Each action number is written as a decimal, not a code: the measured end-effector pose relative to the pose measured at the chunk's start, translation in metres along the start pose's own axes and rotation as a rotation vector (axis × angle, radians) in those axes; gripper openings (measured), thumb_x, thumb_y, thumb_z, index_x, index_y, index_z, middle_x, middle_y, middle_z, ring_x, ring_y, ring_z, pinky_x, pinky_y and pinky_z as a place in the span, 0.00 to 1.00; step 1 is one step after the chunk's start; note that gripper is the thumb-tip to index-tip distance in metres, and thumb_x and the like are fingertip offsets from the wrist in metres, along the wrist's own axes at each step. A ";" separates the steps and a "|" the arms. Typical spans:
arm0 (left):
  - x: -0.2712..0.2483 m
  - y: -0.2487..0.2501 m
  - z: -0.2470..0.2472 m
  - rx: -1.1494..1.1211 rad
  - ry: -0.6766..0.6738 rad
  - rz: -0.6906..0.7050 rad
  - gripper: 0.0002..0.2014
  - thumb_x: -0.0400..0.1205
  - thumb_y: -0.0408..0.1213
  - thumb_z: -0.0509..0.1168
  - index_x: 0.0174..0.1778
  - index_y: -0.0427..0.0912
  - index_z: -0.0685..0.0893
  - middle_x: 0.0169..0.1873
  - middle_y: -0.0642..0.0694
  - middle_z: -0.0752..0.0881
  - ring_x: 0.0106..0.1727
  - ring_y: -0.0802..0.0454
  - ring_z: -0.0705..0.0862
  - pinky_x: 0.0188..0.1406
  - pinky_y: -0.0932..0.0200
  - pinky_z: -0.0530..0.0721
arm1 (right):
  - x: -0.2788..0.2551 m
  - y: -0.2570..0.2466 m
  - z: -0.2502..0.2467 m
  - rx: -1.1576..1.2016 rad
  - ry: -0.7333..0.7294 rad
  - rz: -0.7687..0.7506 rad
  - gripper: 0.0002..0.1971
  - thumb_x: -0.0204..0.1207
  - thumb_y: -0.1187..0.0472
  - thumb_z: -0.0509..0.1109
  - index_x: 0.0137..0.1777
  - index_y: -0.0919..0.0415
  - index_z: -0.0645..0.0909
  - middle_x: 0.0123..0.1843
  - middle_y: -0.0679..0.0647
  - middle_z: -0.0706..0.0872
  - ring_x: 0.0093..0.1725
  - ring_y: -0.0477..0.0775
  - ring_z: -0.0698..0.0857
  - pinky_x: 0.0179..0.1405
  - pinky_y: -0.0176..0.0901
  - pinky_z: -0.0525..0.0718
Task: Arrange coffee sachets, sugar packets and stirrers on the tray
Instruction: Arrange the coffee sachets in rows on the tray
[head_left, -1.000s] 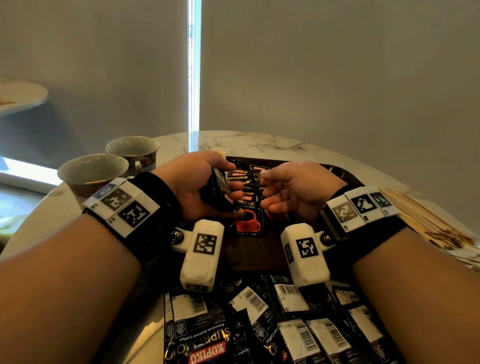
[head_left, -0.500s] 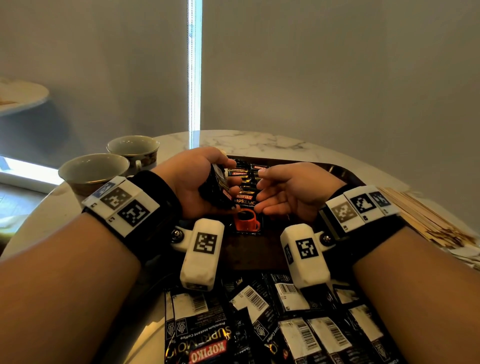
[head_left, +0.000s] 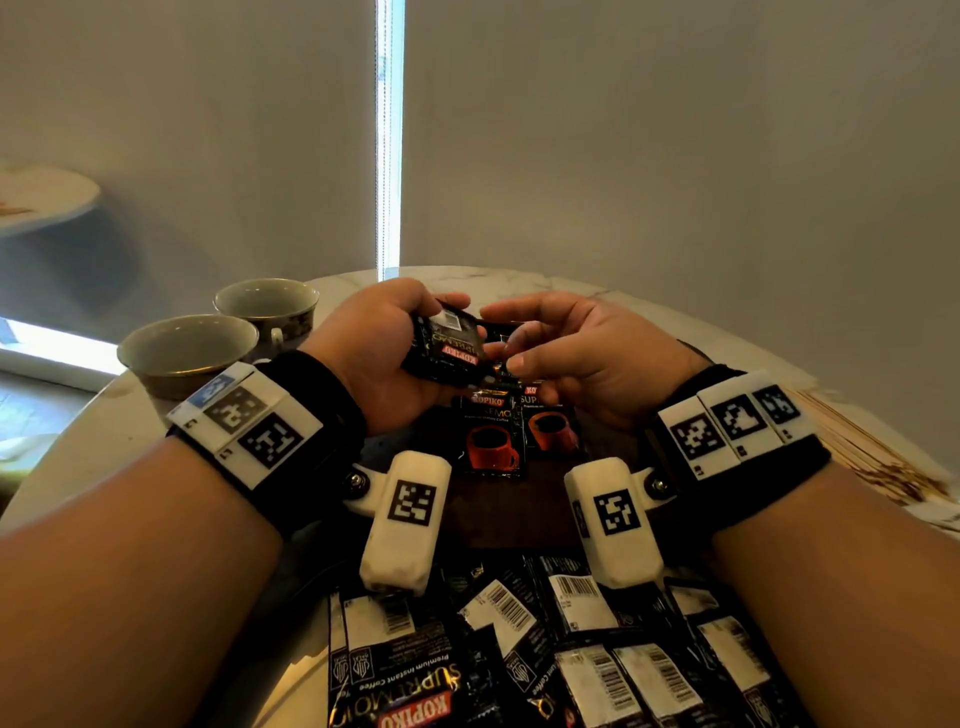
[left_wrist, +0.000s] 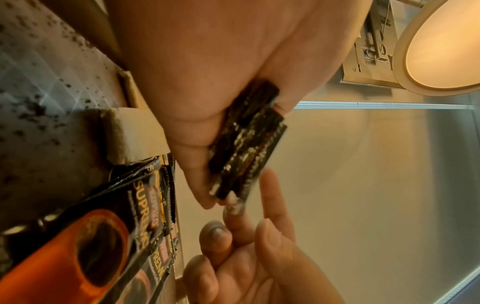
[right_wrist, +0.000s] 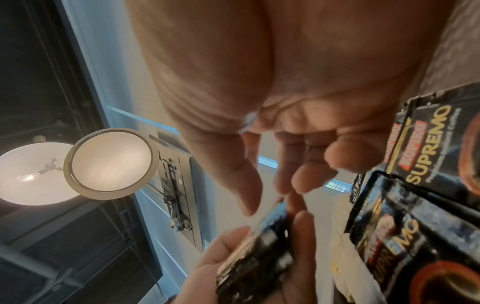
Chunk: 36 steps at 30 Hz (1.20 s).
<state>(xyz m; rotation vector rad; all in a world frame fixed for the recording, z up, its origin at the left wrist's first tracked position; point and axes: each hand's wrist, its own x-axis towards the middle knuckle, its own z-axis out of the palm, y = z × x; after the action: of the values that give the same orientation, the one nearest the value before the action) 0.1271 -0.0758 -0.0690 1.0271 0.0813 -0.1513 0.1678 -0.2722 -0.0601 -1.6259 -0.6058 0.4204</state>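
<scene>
My left hand (head_left: 384, 348) grips a small stack of black coffee sachets (head_left: 447, 351) above the dark tray (head_left: 498, 514). My right hand (head_left: 571, 353) hovers beside it, holding nothing, its fingers loose and its thumb and forefinger close to the stack's right edge. In the left wrist view the stack (left_wrist: 246, 152) juts from my left hand and the right fingertips (left_wrist: 270, 232) sit just below its end. In the right wrist view the same stack (right_wrist: 259, 257) lies beyond my loose right fingers (right_wrist: 314, 179). Two sachets with red cups (head_left: 491, 436) (head_left: 550, 423) lie side by side on the tray.
Several loose sachets (head_left: 519, 649) are heaped on the marble table in front of the tray, under my wrists. A bundle of wooden stirrers (head_left: 872, 452) lies at the right. Two cups (head_left: 187, 348) (head_left: 267, 304) stand at the left.
My right hand has lifted off the tray and come up to the stack. A second red-cup sachet now shows beside the first. My left hand has raised and tilted the stack.
</scene>
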 end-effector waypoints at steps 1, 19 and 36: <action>0.000 0.000 0.000 0.024 0.003 0.005 0.21 0.85 0.32 0.52 0.73 0.38 0.80 0.61 0.30 0.86 0.49 0.34 0.92 0.49 0.36 0.91 | 0.001 0.000 0.000 -0.019 -0.008 0.001 0.23 0.70 0.76 0.76 0.61 0.55 0.88 0.46 0.56 0.89 0.38 0.48 0.88 0.28 0.36 0.81; 0.002 -0.003 0.002 0.151 0.049 -0.057 0.17 0.90 0.33 0.57 0.73 0.29 0.73 0.54 0.30 0.87 0.36 0.43 0.92 0.35 0.47 0.94 | 0.003 0.004 0.002 -0.133 0.112 -0.095 0.14 0.67 0.68 0.79 0.49 0.51 0.93 0.50 0.62 0.90 0.39 0.56 0.83 0.37 0.46 0.80; 0.006 -0.004 -0.002 0.199 0.077 -0.073 0.19 0.89 0.32 0.58 0.75 0.32 0.75 0.52 0.32 0.87 0.37 0.43 0.92 0.35 0.47 0.92 | -0.003 -0.001 0.010 -0.183 0.127 -0.128 0.09 0.76 0.73 0.74 0.47 0.58 0.91 0.46 0.56 0.93 0.40 0.45 0.90 0.36 0.33 0.84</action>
<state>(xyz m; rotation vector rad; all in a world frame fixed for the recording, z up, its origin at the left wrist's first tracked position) 0.1328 -0.0765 -0.0746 1.2292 0.1771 -0.1892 0.1587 -0.2659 -0.0606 -1.7616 -0.6626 0.1693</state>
